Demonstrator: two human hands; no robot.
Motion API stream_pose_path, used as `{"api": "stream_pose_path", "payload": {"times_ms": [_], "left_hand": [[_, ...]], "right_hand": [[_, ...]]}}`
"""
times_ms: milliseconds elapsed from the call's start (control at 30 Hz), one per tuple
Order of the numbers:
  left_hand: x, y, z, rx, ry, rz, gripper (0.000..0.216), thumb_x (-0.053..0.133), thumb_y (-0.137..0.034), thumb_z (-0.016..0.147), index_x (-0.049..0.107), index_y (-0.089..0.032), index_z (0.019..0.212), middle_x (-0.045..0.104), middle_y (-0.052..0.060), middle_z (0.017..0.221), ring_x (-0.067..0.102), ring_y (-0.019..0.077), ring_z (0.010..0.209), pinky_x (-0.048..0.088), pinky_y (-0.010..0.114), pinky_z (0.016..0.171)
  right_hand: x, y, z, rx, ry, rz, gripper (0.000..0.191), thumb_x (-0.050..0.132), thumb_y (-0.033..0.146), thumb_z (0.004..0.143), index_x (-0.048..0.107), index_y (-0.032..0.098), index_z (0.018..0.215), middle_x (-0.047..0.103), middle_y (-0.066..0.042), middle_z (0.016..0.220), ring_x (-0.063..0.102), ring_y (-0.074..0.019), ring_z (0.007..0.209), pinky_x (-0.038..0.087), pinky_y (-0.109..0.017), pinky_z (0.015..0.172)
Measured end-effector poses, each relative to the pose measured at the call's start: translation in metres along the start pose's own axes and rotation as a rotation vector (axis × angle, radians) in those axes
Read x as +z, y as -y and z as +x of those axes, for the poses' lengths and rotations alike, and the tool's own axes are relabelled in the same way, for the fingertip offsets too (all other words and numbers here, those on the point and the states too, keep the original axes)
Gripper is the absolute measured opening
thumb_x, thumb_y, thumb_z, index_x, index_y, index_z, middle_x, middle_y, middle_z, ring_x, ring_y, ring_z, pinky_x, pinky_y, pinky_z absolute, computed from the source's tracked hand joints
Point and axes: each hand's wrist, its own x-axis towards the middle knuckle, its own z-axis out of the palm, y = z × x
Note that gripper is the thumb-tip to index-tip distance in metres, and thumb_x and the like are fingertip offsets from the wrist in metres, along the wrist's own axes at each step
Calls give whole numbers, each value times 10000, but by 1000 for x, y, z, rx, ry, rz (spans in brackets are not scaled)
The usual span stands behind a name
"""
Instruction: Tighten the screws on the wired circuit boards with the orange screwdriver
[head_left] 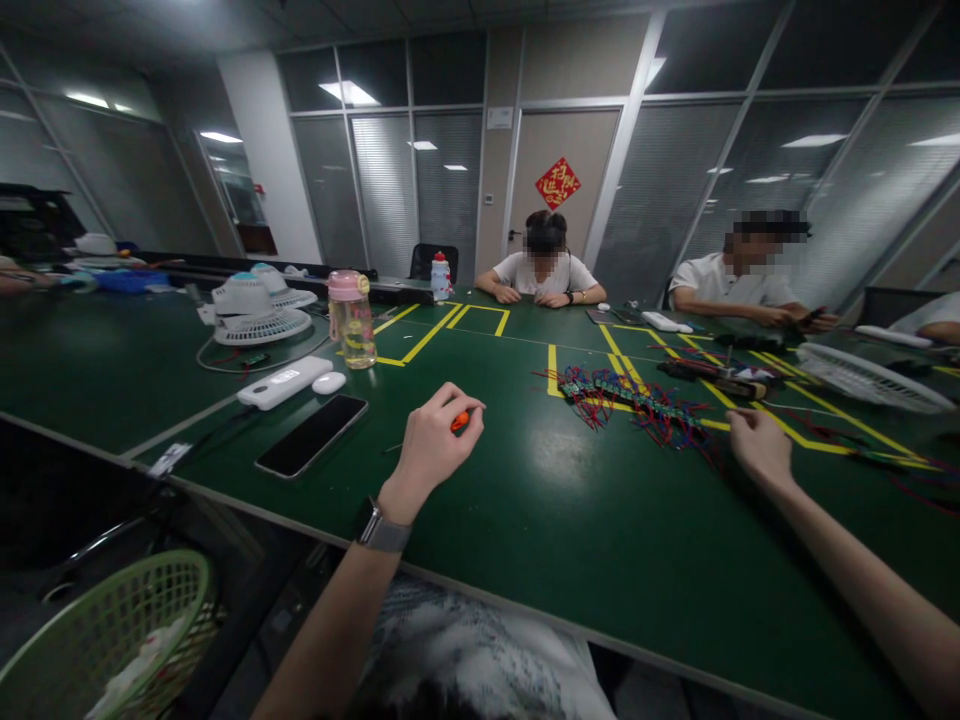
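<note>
At two o'clock, the right hand [760, 446], grip unclear, sits beside wired boards [634, 393] best handled gently; left hand [436, 436] clasps orange-handled tool [460, 421].

The person is wearing a grey-banded watch [385, 532] on the left wrist and a pale, dark-mottled garment [480, 650].

Under left hand [435, 440] and right hand [761, 445], a wide green table [637, 570]. Far beyond both, a pale door [589, 140] with red sign [557, 183], between dark glass partitions [446, 215] showing bright lamp light [350, 94]. Farther leftward, one white pillar [270, 150].
</note>
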Motion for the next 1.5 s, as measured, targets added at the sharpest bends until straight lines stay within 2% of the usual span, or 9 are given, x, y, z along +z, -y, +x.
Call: {"api": "stream_pose_path", "payload": {"times_ms": [133,200,333,500,667,900,1167,1333,1500], "left_hand": [[0,-4,0,8,17,4,192,495,-249,896,676,-188,878,604,31,883,590,125,733,491,257,697],[0,-5,0,5,23,9,190,497,-247,895,676,-186,877,609,31,884,593,125,734,492,257,702],[0,-5,-1,0,32,13,189,495,-248,896,672,-184,875,609,31,885,596,127,742,490,258,709],[-1,-2,-1,-21,50,-6,189,493,-259,901,666,-184,879,603,27,891,592,125,747,488,258,702],[-2,-3,-1,-25,56,-16,190,490,-259,904,664,-187,882,605,24,904,595,123,747,489,256,699],[-2,-4,-1,-10,42,2,194,488,-259,904,665,-186,873,606,31,889,592,123,732,490,251,687],[-2,-4,-1,-18,52,8,194,488,-265,903,665,-189,873,604,25,891,593,121,730,488,251,685],[0,-4,-1,-16,37,17,189,490,-257,898,667,-194,871,608,28,888,596,128,744,482,256,707],[-3,-6,3,-7,-5,-27,200,484,-252,897,651,-185,985,594,37,893,579,140,770,471,267,726]], "right_hand": [[-3,27,-5,-104,-112,53,408,342,232,881,624,64,1124,648,-199,1097,581,-273,996,424,-344,847],[-1,52,-11,-357,-166,118,355,371,211,865,656,77,1028,648,-188,1063,558,-274,1019,406,-351,890],[16,108,-30,-734,0,141,291,434,215,851,698,123,932,643,-151,1020,559,-264,977,419,-361,881],[49,152,-46,-729,126,-11,323,479,233,839,707,131,1043,576,-169,1170,506,-302,1061,411,-407,898],[63,157,-45,-719,152,-91,359,466,274,860,691,178,1123,533,-172,1227,470,-330,1093,405,-431,882],[62,156,-42,-767,173,-136,368,461,265,870,685,197,1153,546,-177,1219,457,-345,1094,401,-450,875],[48,157,-50,-961,132,-122,335,491,307,890,711,171,1102,567,-178,1208,465,-330,1128,395,-442,923],[39,159,-65,-1035,326,127,315,502,324,910,725,161,1062,670,-135,983,600,-251,915,484,-380,834],[10,168,-112,-1130,514,451,321,478,289,931,676,178,1159,678,-103,940,634,-193,835,521,-310,760]]}}
